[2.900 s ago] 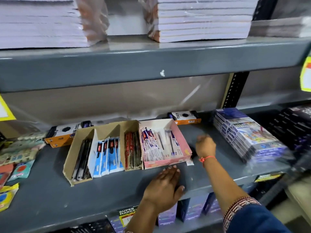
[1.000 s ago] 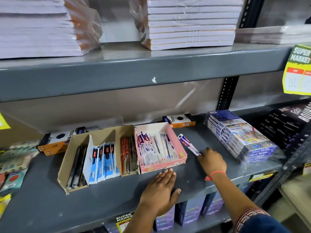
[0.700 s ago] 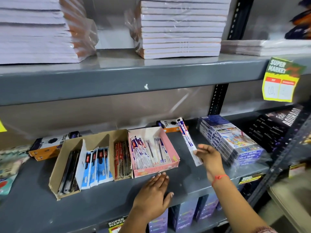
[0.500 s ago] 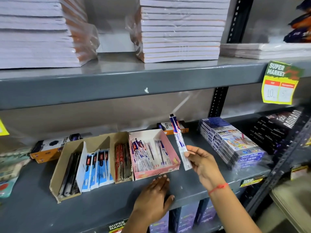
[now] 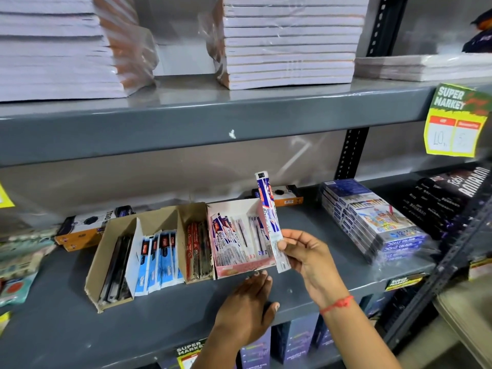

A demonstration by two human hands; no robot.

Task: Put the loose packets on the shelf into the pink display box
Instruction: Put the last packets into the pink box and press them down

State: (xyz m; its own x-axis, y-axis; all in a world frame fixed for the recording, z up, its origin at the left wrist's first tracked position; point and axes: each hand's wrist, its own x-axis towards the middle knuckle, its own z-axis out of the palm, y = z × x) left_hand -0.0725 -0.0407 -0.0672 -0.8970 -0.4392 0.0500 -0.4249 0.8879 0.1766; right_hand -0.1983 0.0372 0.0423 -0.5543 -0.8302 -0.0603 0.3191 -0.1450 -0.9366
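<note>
Right hand (image 5: 306,258) pinches one packet (image 5: 269,219) near its lower end between thumb and fingers, packet nearly upright, tip toward 12 o'clock, over the right edge of the pink box (image 5: 241,269). Box sits on the grey shelf (image 5: 66,315), already holding more packets. Left hand (image 5: 246,308) lies flat on the shelf at 6 o'clock of the box, fingers together, fingertips touching its front wall, holding nothing.

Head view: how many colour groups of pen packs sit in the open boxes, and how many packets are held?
Black packs group: 1
Blue packs group: 1
Red packs group: 1
White packs group, pink display box: 1
Packet in right hand: 1
Total: 5
</note>
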